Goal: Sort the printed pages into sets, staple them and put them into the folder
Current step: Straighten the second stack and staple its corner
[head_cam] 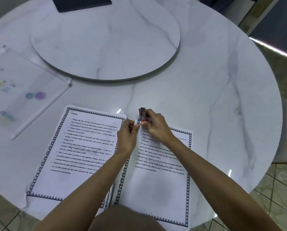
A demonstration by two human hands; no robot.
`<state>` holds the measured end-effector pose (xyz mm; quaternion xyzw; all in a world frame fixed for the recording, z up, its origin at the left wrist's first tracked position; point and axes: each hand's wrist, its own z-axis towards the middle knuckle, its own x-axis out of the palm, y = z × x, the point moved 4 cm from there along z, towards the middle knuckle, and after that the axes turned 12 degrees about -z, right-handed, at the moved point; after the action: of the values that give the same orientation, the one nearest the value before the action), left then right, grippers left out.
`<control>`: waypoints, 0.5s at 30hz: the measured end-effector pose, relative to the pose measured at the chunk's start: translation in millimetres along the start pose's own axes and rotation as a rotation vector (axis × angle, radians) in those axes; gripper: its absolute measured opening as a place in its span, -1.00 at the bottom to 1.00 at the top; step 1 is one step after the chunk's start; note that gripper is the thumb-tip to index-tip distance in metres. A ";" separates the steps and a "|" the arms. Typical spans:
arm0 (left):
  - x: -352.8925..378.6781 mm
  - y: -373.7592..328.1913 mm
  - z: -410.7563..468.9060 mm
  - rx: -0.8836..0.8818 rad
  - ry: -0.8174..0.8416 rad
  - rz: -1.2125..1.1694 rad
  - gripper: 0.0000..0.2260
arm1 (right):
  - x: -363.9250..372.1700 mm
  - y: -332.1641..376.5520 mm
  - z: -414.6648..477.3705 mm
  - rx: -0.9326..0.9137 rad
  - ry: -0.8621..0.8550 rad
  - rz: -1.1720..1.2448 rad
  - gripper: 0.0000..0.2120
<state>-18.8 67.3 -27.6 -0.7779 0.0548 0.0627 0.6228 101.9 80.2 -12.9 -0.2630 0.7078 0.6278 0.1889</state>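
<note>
Two stacks of printed pages with patterned borders lie at the table's near edge: a left stack (82,147) and a right set (157,185). My right hand (154,125) grips a small red and silver stapler (143,114) over the right set's top left corner. My left hand (127,135) pinches that same corner beside the stapler. A clear zip folder (22,90) with coloured stickers lies flat at the left of the table.
The round white marble table (214,97) carries a raised turntable (106,40) in its middle. A dark flat object (82,3) sits at the far edge. Tiled floor (276,177) shows to the right and below.
</note>
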 end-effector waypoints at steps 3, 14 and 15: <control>-1.2 -0.8 3.2 -0.004 0.023 0.005 -0.90 | -2.7 -1.7 0.9 0.038 0.044 0.062 -0.78; -4.8 -2.6 -1.3 0.023 0.025 -0.006 -0.89 | -8.2 -5.6 4.4 0.073 0.256 0.048 -0.64; -4.9 -2.6 -1.6 0.023 0.024 -0.007 -0.89 | -7.7 -5.3 4.1 0.065 0.253 0.025 -0.74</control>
<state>-23.1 66.4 -24.0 -0.7715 0.0605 0.0504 0.6313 111.0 85.0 -13.0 -0.3252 0.7493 0.5685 0.0986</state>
